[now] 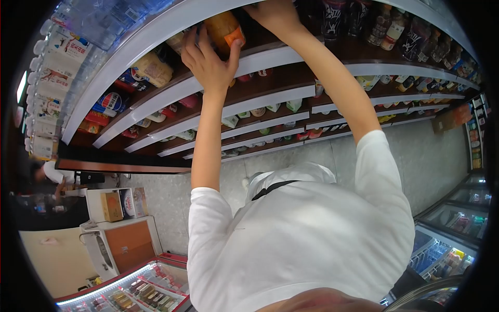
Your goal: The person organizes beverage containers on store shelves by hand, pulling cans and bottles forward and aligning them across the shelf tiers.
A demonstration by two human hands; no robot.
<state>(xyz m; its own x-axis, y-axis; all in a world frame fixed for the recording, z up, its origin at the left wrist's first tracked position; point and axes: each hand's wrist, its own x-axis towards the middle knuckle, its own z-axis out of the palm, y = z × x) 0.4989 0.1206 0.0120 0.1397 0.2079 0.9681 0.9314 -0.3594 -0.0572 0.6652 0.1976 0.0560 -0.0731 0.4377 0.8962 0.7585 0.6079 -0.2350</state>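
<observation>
My left hand (208, 65) is on an orange drink bottle (221, 26) with an orange label, on the top shelf. The thumb lies against the bottle's right side and the fingers curl at its left. Further right, my right hand (275, 20) reaches into a dark part of the same shelf. Its fingertips are lost in shadow at the upper edge, so what it touches is hidden. A pale yellow pack of bottles (152, 68) stands left of my left hand. Dark patterned cups (332, 18) stand to the right of my right hand.
White-edged lower shelves (260, 125) hold several drinks and cartons. Packs of water bottles (99, 21) stand at upper left. A lit display case (150, 291) is at lower left, a glass-fronted cooler (442, 255) at lower right. Another person (54, 171) is at far left.
</observation>
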